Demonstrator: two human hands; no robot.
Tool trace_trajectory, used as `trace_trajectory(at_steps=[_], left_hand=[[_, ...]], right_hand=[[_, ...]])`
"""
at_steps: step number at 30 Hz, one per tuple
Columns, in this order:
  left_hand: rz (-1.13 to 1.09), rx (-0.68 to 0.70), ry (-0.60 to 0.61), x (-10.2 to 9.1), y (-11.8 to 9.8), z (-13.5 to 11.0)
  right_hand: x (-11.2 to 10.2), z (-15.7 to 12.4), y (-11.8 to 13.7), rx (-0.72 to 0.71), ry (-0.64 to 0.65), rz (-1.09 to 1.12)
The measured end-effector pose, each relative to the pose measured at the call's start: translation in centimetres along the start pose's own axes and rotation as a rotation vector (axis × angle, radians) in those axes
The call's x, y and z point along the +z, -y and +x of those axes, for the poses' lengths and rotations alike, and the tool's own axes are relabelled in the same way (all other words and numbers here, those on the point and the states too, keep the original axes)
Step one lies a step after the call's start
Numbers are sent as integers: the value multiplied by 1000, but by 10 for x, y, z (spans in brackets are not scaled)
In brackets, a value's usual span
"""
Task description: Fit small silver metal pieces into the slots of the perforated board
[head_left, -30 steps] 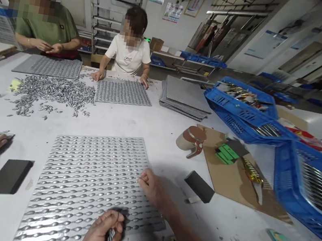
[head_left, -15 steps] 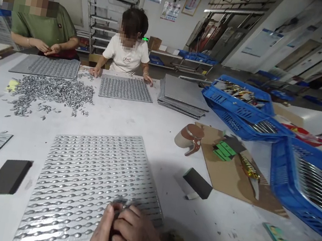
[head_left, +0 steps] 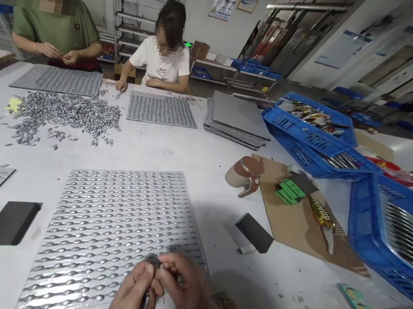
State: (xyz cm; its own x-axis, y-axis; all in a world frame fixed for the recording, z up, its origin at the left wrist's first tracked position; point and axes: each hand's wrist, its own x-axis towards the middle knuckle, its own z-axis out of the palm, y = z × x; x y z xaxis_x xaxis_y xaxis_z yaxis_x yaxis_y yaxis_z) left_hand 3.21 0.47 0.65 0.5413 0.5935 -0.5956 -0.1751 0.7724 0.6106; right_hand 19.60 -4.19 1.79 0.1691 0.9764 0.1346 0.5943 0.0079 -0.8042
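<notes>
A grey tray (head_left: 111,223) filled with rows of small silver oval pieces lies in front of me on the white table (head_left: 188,167). Both my hands meet over its near right corner. My left hand (head_left: 130,300) is closed on a small bundle of dark and silver pieces (head_left: 144,300). My right hand (head_left: 180,287) pinches a small silver piece (head_left: 156,262) at the fingertips, touching the left hand.
A dark block (head_left: 10,223) lies left of the tray, another (head_left: 254,232) to its right. A pile of loose silver pieces (head_left: 66,112) sits far left. Two people work at trays across the table. Blue crates (head_left: 312,140) and a tape dispenser (head_left: 245,174) stand right.
My right hand left the tray's right edge and joined the left hand at the near corner. A co-worker's hand on the left tray has withdrawn. The view shifted slightly.
</notes>
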Motion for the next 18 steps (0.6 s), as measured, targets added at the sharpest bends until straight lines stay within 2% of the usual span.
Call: trace_trajectory(at_steps=[2, 5, 7, 9, 13, 18], left_hand=[[23, 41, 13, 1, -2, 0], [24, 49, 29, 1, -2, 0], [27, 43, 37, 0, 0, 1], [33, 30, 35, -1, 2, 2], [31, 36, 17, -4, 5, 3], [7, 48, 21, -7, 6, 4]], right_hand=[[-13, 11, -16, 44, -71, -3], [-27, 30, -43, 202, -87, 13], [-30, 41, -58, 304, -36, 98], [-28, 48, -71, 344, 31, 173], [-19, 54, -84, 295, 103, 97], [-18, 62, -78, 213, 134, -99]])
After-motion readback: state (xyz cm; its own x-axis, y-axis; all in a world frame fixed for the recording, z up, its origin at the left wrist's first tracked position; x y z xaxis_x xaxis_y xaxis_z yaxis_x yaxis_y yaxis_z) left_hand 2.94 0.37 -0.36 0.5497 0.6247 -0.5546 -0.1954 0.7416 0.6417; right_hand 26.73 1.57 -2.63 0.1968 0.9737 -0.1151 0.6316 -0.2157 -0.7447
